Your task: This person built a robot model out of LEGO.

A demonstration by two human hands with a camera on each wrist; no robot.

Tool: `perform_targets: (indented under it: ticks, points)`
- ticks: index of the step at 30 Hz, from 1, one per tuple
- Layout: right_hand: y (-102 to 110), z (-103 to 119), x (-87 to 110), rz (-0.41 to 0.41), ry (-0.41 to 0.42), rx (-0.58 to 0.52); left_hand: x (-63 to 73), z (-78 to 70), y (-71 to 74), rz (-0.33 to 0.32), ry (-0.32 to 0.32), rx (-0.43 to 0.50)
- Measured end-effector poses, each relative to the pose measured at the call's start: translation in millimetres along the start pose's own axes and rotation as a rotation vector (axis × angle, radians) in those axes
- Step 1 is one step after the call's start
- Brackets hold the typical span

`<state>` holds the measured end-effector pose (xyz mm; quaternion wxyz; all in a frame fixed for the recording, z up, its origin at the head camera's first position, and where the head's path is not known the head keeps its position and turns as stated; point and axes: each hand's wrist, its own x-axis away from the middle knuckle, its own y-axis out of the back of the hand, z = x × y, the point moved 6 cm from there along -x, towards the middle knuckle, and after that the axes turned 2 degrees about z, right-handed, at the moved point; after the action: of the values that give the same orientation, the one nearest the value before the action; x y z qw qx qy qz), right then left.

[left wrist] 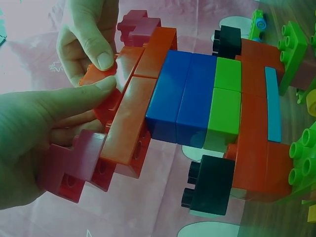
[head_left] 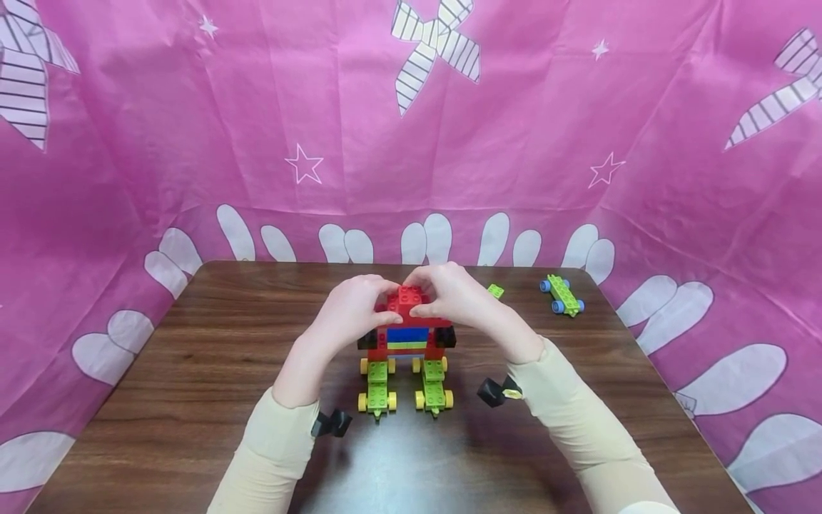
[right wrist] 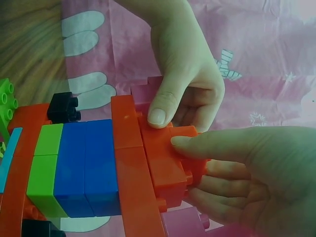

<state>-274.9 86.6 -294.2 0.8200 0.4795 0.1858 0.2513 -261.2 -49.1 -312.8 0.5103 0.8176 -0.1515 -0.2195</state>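
A building-block figure stands upright mid-table. My left hand (head_left: 347,314) and right hand (head_left: 454,296) grip the red brick (head_left: 409,295) at its top from both sides, thumbs on the near face and the other fingers behind. Below come a wide red row (left wrist: 131,118), blue bricks (left wrist: 170,94), lime bricks (right wrist: 45,165) and a red lower body (left wrist: 252,160). Pink stepped bricks (left wrist: 74,165) jut out at the top sides, and black bricks (left wrist: 212,185) lower down. Two lime wheeled bases (head_left: 377,389) with yellow wheels sit at its foot.
At the table's back right lies a lime wheeled base (head_left: 564,295) with blue wheels. A small lime brick (head_left: 495,290) is partly behind my right arm. Pink patterned cloth (head_left: 359,143) surrounds the back and sides of the brown table (head_left: 212,343).
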Motion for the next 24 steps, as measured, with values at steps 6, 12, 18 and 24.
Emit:
perform_targets:
  ticks: [6,12,18,24]
  points:
    - [2,-2,5.3,-0.031,0.048,0.029,1.1,-0.5,2.5,0.010,0.000,0.011]
    - [20,-9,14.3,-0.122,0.058,-0.013,2.5,-1.2,6.5,0.004,0.000,0.038]
    - [52,-30,24.7,-0.341,0.048,-0.090,1.8,-0.7,5.8,-0.013,-0.004,0.073]
    - [75,-78,28.9,-0.616,-0.002,-0.123,1.1,-1.7,6.1,-0.055,-0.019,0.082]
